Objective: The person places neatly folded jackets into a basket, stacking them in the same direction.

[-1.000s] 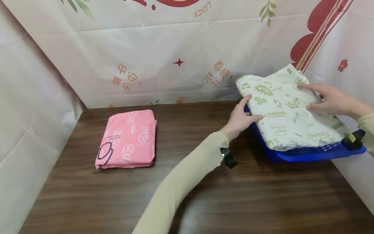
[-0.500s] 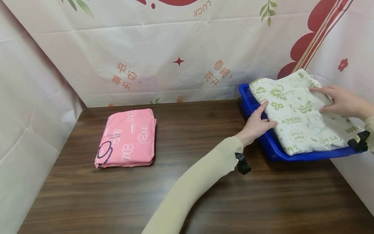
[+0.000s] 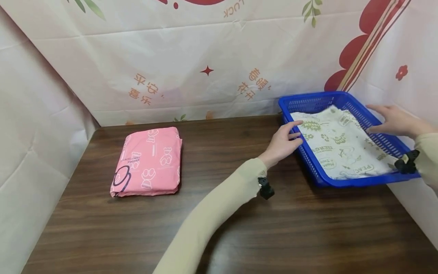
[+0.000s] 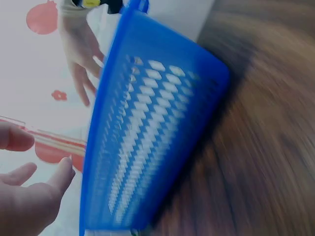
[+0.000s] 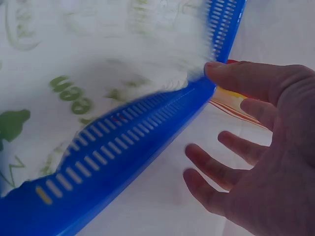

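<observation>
Green-printed cloth (image 3: 342, 148) lying flat inside a blue basket (image 3: 362, 181)
The left grip (image 3: 280, 144) and right grip (image 3: 398, 121) hold nothing, fingers relaxed and parted at opposite sides of the basket; whether they touch its rim I cannot tell. The cloth lies between them, probably spread flat to fit within the low walls, which should keep it from sliding without pinning. On the tabletop (image 3: 239, 232), well left of the left grip, a pink packet (image 3: 148, 163) lies on its broad face, presumably for steadiness.
</observation>
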Action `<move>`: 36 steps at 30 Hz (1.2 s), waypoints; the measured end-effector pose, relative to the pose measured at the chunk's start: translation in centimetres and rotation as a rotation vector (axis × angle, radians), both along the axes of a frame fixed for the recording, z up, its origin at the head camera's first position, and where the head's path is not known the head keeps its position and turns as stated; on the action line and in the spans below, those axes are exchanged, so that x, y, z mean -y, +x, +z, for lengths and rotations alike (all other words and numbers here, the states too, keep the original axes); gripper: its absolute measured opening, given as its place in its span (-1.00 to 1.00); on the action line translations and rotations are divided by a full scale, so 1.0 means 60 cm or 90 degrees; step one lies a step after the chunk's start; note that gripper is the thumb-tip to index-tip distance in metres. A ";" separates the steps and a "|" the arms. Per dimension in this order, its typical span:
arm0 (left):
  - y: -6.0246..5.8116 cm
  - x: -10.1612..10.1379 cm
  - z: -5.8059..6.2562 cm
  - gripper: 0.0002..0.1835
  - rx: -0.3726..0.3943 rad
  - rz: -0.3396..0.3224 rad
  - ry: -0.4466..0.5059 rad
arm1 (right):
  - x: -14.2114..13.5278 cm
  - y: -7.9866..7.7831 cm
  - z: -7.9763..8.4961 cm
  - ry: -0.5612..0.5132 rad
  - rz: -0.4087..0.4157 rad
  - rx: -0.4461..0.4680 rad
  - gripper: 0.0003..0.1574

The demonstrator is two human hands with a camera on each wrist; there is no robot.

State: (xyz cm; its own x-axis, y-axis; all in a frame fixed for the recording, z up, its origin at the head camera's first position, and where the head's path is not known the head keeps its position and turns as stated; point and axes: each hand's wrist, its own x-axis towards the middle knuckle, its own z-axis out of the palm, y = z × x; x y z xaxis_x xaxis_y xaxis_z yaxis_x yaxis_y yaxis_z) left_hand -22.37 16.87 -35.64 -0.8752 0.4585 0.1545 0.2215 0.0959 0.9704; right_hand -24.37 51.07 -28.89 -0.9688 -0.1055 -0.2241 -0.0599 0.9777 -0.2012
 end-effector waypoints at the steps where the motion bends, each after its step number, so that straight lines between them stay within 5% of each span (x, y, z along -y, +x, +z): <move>1: -0.003 0.011 -0.008 -0.42 -0.008 0.001 -0.010 | 0.003 0.000 0.001 -0.006 -0.005 0.002 0.07; 6: -0.011 0.062 -0.049 -0.41 -0.028 -0.009 -0.034 | 0.032 -0.005 0.004 -0.024 0.045 -0.006 0.00; 11: -0.018 0.096 -0.069 -0.41 -0.010 -0.020 -0.036 | 0.072 -0.011 0.004 -0.038 0.083 -0.008 -0.04; 26: -0.037 0.189 -0.087 -0.41 0.017 -0.002 -0.077 | 0.163 -0.019 -0.012 -0.094 0.152 -0.056 -0.13; 36: -0.048 0.241 -0.088 -0.40 -0.020 0.014 -0.118 | 0.208 -0.024 -0.011 -0.108 0.179 -0.097 -0.07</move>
State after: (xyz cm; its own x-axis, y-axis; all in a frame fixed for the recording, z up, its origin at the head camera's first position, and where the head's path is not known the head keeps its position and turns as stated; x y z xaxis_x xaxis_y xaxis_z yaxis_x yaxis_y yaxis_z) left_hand -25.28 2.41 -40.95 -0.8810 0.4630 0.0971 0.2477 0.2767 0.9285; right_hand -25.80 38.58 -29.54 -0.9179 -0.3953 -0.0358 -0.3629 0.8724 -0.3274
